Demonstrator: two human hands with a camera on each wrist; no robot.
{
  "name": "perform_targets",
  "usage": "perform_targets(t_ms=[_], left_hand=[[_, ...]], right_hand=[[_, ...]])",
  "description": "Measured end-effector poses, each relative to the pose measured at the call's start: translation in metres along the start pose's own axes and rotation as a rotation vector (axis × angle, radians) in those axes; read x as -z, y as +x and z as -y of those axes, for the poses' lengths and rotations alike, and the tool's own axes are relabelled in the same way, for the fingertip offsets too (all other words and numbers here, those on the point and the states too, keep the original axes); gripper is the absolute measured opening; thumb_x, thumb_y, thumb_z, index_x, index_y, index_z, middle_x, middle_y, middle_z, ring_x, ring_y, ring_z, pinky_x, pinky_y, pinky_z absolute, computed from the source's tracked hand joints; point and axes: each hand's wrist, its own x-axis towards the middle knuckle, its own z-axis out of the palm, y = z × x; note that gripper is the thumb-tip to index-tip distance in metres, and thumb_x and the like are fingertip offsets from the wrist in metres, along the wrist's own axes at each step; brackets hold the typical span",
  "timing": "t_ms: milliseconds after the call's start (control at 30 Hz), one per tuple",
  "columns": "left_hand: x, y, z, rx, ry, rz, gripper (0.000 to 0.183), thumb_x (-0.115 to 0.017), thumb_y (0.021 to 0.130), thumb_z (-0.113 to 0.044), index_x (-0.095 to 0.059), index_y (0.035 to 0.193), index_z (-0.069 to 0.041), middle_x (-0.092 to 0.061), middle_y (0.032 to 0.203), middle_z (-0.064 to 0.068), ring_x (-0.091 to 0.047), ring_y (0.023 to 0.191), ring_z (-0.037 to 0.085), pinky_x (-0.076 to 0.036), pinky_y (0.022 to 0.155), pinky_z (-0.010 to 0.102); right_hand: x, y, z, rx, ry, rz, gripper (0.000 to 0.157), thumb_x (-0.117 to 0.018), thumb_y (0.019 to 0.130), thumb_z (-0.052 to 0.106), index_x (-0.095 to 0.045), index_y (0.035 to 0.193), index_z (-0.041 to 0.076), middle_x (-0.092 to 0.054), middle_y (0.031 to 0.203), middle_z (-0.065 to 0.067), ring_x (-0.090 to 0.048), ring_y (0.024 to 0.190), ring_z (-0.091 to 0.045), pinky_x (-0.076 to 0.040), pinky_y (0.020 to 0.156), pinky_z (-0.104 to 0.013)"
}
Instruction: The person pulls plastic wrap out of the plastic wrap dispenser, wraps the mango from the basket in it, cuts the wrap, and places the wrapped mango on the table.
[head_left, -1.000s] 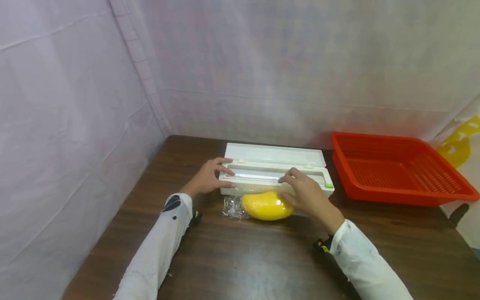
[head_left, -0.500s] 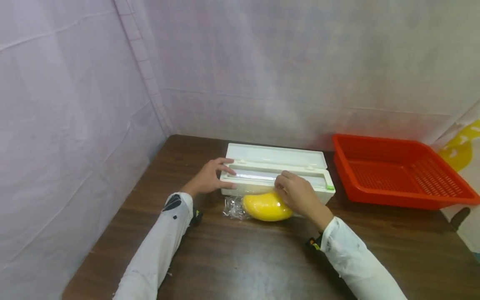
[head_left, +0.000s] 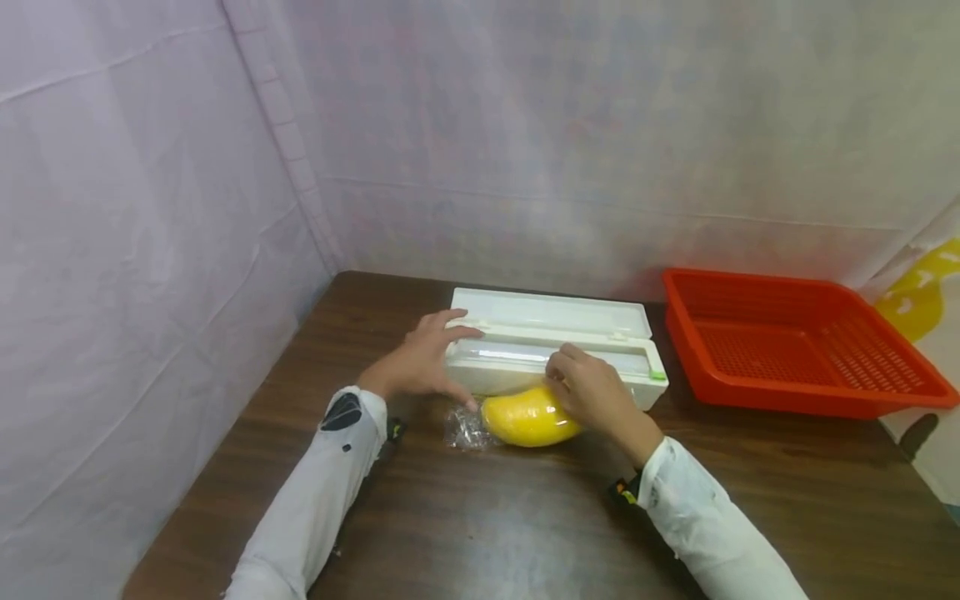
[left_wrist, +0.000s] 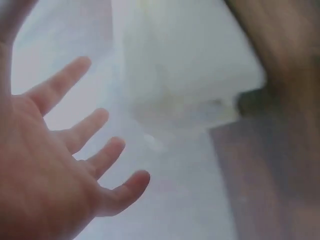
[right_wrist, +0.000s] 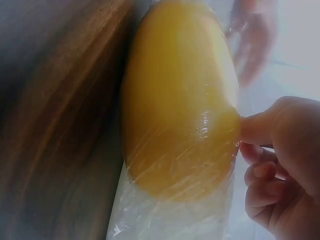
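Note:
A yellow mango-shaped fruit (head_left: 528,419) in clear cling film lies in front of a white cling film dispenser (head_left: 487,381). The dispenser's lid (head_left: 551,312) is swung back, showing the roll inside. My right hand (head_left: 596,396) pinches the film at the fruit's far side between thumb and fingers; the right wrist view shows the film (right_wrist: 172,215) stretched and wrinkled over the fruit's near end. My left hand (head_left: 420,362) spreads over the dispenser's left end, fingers fairly straight, its thumb down by the crumpled film (head_left: 465,429) at the fruit's left end.
A red plastic basket (head_left: 697,367) with a perforated bottom stands on the right of the brown wooden table (head_left: 480,517). White sheeting (head_left: 525,150) hangs behind the table and along its left side.
My left thumb has come down off the dispenser's front to the crumpled film. The right hand has moved slightly left and closed its fingers on the film; the fruit has shifted slightly left.

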Motion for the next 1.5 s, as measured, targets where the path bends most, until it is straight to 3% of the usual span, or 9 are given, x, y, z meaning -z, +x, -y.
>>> perform_targets(t_ms=[100, 167, 300, 367, 533, 800, 1233, 1500], left_hand=[[-0.001, -0.002, -0.022, -0.032, 0.066, -0.039, 0.106, -0.092, 0.054, -0.063, -0.053, 0.145, -0.027, -0.033, 0.162, 0.006, -0.028, 0.144, 0.034, -0.027, 0.112, 0.068], [-0.006, -0.002, -0.038, -0.076, 0.120, -0.067, 0.102, -0.090, 0.057, -0.066, -0.055, 0.144, -0.026, -0.043, 0.153, 0.005, -0.037, 0.136, 0.029, -0.035, 0.110, 0.060], [-0.026, 0.004, -0.062, -0.213, 0.239, -0.126, 0.096, -0.085, 0.062, -0.068, -0.059, 0.140, -0.018, -0.056, 0.136, 0.004, -0.048, 0.120, 0.024, -0.045, 0.101, 0.045], [-0.038, 0.007, -0.068, -0.248, 0.309, -0.134, 0.096, -0.083, 0.064, -0.071, -0.058, 0.140, -0.017, -0.057, 0.133, 0.004, -0.049, 0.118, 0.024, -0.046, 0.100, 0.042], [-0.058, 0.010, -0.068, -0.213, 0.454, -0.108, 0.102, -0.078, 0.064, -0.078, -0.056, 0.143, -0.016, -0.058, 0.131, 0.003, -0.049, 0.116, 0.023, -0.047, 0.100, 0.039], [-0.068, 0.011, -0.064, -0.192, 0.378, -0.088, 0.087, -0.082, 0.065, -0.072, -0.066, 0.132, -0.018, -0.060, 0.121, 0.001, -0.048, 0.104, 0.020, -0.045, 0.088, 0.033], [-0.074, 0.012, -0.062, -0.240, 0.425, -0.055, 0.068, -0.077, 0.076, -0.067, -0.074, 0.121, -0.017, -0.068, 0.112, 0.000, -0.052, 0.095, 0.018, -0.042, 0.081, 0.029], [-0.078, 0.010, -0.063, -0.212, 0.481, -0.001, 0.061, -0.071, 0.086, -0.059, -0.067, 0.132, -0.020, -0.066, 0.123, 0.003, -0.054, 0.102, 0.021, -0.047, 0.087, 0.034]], right_hand=[[-0.001, 0.000, 0.001, 0.014, 0.002, -0.009, 0.009, -0.077, 0.084, 0.012, -0.069, 0.086, 0.013, -0.060, 0.084, 0.001, -0.061, 0.069, -0.017, -0.051, 0.058, -0.034], [-0.001, -0.001, 0.002, 0.024, 0.000, -0.015, 0.009, -0.077, 0.084, 0.012, -0.069, 0.087, 0.013, -0.060, 0.084, 0.001, -0.061, 0.068, -0.017, -0.051, 0.057, -0.034], [-0.001, -0.001, 0.002, 0.039, -0.001, -0.023, 0.009, -0.077, 0.083, 0.010, -0.069, 0.087, 0.011, -0.060, 0.083, 0.000, -0.060, 0.068, -0.017, -0.051, 0.058, -0.034], [-0.001, -0.002, 0.003, 0.042, 0.005, -0.028, 0.009, -0.077, 0.083, 0.009, -0.069, 0.087, 0.011, -0.060, 0.083, 0.000, -0.060, 0.068, -0.017, -0.052, 0.059, -0.033], [-0.002, -0.006, 0.005, 0.058, 0.009, -0.026, 0.009, -0.077, 0.084, 0.009, -0.069, 0.087, 0.012, -0.059, 0.082, 0.002, -0.059, 0.066, -0.014, -0.052, 0.059, -0.031], [0.000, -0.009, 0.005, 0.067, 0.014, -0.022, 0.009, -0.077, 0.084, 0.010, -0.070, 0.088, 0.014, -0.060, 0.083, 0.004, -0.059, 0.069, -0.013, -0.053, 0.062, -0.030], [-0.002, -0.012, -0.002, 0.182, 0.036, -0.078, 0.010, -0.079, 0.082, 0.007, -0.073, 0.085, 0.014, -0.060, 0.083, 0.004, -0.057, 0.071, -0.012, -0.055, 0.065, -0.030], [0.008, -0.011, 0.000, 0.123, 0.059, 0.057, 0.003, -0.079, 0.087, 0.017, -0.076, 0.085, 0.015, -0.063, 0.085, 0.006, -0.057, 0.077, -0.010, -0.054, 0.069, -0.029]])
